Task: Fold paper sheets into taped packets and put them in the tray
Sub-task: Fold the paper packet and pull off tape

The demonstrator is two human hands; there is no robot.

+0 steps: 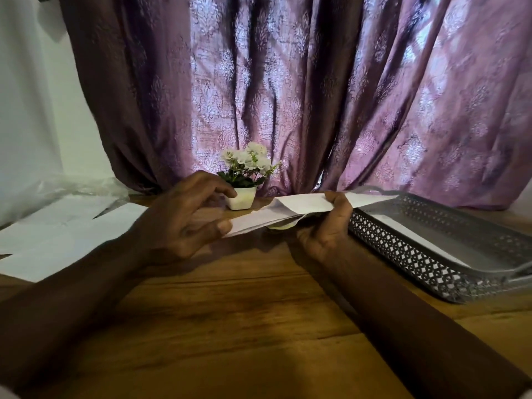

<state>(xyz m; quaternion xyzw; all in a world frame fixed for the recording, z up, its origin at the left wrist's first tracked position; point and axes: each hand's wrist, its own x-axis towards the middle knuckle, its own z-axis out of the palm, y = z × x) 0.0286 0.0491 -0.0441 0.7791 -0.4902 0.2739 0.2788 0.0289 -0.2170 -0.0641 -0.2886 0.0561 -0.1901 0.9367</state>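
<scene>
The folded white paper sheet [290, 209] hung over the wooden table [230, 312], long axis left to right; my left hand [184, 220] pinched its left end, my right hand [325, 228] gripped its middle; the grey perforated metal tray [403, 250] lay nearest my right.

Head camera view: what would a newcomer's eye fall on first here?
The white folded paper held above the wooden table, gripped by the right hand, the left hand at its other end. Behind hangs a big purple patterned curtain, a small pot of white flowers before it; a perforated grey tray sits at the right.
</scene>
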